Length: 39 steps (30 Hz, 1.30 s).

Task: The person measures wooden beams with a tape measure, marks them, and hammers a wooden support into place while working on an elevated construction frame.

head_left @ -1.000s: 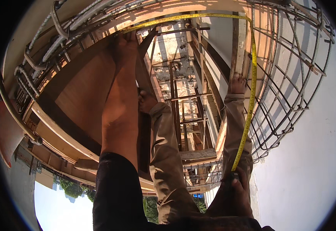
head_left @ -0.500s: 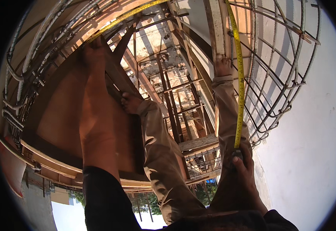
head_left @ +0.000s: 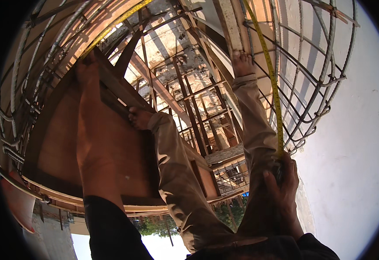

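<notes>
Right hand (head_left: pixel 285 190) closed around yellow tape measure (head_left: pixel 271 82), case hidden in the grip, blade running up beside rebar cage (head_left: pixel 324 86). Left hand (head_left: pixel 87 69) stretched to the plywood panel (head_left: pixel 63 138), fingers unclear. Open wall right of cage.

Construction site: rebar cage (head_left: pixel 319 86), plywood formwork (head_left: pixel 111 147), timber props (head_left: pixel 189 108).

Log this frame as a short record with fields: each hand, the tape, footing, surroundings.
left hand: stretched far out, at the far end of the yellow tape measure
right hand: gripping the tape near its case
tape: runs out from the right hand, then curves over to the left hand
footing: bare feet on wooden beams
surroundings: steel rebar cage, plywood panel, white wall
</notes>
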Motion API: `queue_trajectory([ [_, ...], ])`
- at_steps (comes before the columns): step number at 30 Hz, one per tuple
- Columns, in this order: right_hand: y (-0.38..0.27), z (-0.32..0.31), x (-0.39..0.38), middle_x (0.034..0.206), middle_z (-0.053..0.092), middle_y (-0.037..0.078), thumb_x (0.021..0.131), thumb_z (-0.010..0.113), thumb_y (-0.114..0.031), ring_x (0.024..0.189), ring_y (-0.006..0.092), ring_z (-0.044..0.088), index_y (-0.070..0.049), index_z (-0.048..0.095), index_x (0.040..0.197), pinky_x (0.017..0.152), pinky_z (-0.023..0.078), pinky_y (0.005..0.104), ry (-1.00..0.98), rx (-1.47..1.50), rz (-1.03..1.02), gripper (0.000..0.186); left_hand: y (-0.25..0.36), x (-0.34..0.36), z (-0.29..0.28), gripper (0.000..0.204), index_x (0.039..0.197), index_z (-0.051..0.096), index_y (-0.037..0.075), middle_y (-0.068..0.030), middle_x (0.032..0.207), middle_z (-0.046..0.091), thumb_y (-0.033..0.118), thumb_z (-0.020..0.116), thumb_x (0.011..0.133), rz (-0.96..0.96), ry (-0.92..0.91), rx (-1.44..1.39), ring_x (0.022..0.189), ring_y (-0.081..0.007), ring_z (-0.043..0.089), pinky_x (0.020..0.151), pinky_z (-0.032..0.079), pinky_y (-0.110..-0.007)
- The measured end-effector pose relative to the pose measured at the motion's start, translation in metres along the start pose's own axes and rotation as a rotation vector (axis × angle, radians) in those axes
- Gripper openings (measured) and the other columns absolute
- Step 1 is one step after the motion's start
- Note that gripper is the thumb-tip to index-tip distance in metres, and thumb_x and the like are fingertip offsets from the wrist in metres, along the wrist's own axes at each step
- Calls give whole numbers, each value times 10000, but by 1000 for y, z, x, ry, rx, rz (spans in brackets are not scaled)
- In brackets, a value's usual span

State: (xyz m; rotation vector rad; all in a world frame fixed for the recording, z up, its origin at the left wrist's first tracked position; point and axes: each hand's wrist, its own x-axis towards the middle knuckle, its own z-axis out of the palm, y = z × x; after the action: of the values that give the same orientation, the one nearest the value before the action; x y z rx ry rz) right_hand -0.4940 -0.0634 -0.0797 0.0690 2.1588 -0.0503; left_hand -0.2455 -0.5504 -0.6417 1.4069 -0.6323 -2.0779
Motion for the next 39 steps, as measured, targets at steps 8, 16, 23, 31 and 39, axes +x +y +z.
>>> queue_trajectory([
  [8, 6, -5, 0, 1145, 584, 210, 796, 743, -132, 1010, 382, 634, -26, 457, 1407, 846, 524, 450, 22, -57, -7, 683, 9, -56, 54, 316, 1273, 535, -115, -221, 1337, 569, 61, 483, 1016, 222, -208, 736, 1224, -314, 564, 1083, 487, -409],
  [16, 16, -7, 3, 1116, 583, 198, 801, 750, -151, 986, 362, 624, -14, 455, 1412, 824, 523, 435, 4, 17, -17, 692, 32, -48, 37, 335, 1287, 521, -113, -227, 1325, 573, 59, 509, 999, 543, -229, 1360, 1209, -324, 570, 1082, 495, -435],
  [23, 24, -6, 4, 1100, 583, 201, 809, 753, -161, 970, 361, 631, 4, 454, 1411, 814, 522, 431, 6, 47, -50, 692, 21, -31, 8, 336, 1276, 527, -109, -235, 1293, 586, 57, 487, 987, 568, -245, 1219, 1212, -369, 558, 1072, 496, -506],
  [31, 30, -9, 7, 1101, 581, 200, 792, 767, -151, 988, 373, 630, -1, 460, 1410, 828, 521, 437, -17, 94, -42, 705, 30, -35, 20, 332, 1264, 547, -90, -219, 1265, 607, 109, 500, 1002, 596, -233, 1263, 1199, -374, 566, 1052, 505, -487],
  [39, 25, -6, 10, 1087, 595, 175, 791, 734, -174, 1009, 288, 607, 48, 486, 1385, 879, 495, 382, -10, 112, -26, 680, 25, -70, 59, 371, 1081, 689, -29, -133, 985, 739, 302, 725, 918, 592, -29, 1454, 918, -229, 703, 853, 525, -334],
])
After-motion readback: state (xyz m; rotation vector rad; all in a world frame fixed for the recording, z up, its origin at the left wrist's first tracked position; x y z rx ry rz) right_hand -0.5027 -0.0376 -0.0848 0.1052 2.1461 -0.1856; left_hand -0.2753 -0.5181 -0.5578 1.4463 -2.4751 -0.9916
